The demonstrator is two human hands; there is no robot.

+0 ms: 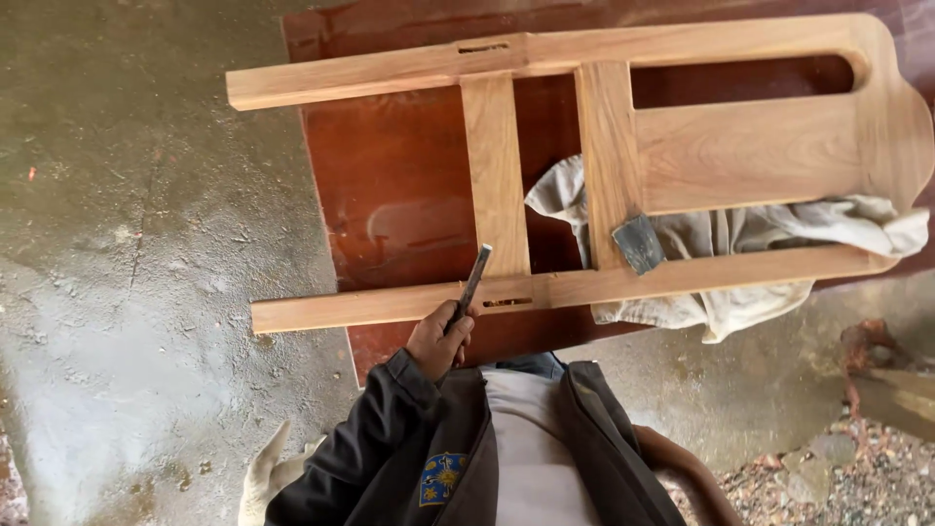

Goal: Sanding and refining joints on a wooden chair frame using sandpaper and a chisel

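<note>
One hand only is clearly in view: the left hand (438,336), which comes out of a dark jacket sleeve (375,429) and is closed in a fist around the handle of a narrow steel chisel (473,282). The blade of this chisel rises up and a little to the right from the fist, and its flat tip lies over the pale, unfinished wooden chair-back frame (604,166), near the place where one upright slat meets the lower long rail. Just to the right of the hand, in this lower rail, there is a small cut slot (507,302). A second slot of the same kind is in the upper rail, far above the hand.

The frame lies flat on a dark red-brown wooden board (409,185), which is above the hand and extends to the right of it. To the right of the hand, a crumpled off-white cloth (740,234) is pushed between the frame and the board, and a small grey flat piece (639,243) rests on the second slat, beside the cloth.

The right forearm (682,468) shows at the lower right, bare and held beside the body, but the right hand itself is outside the picture. To the left of the hand is rough grey concrete floor (127,244).
</note>
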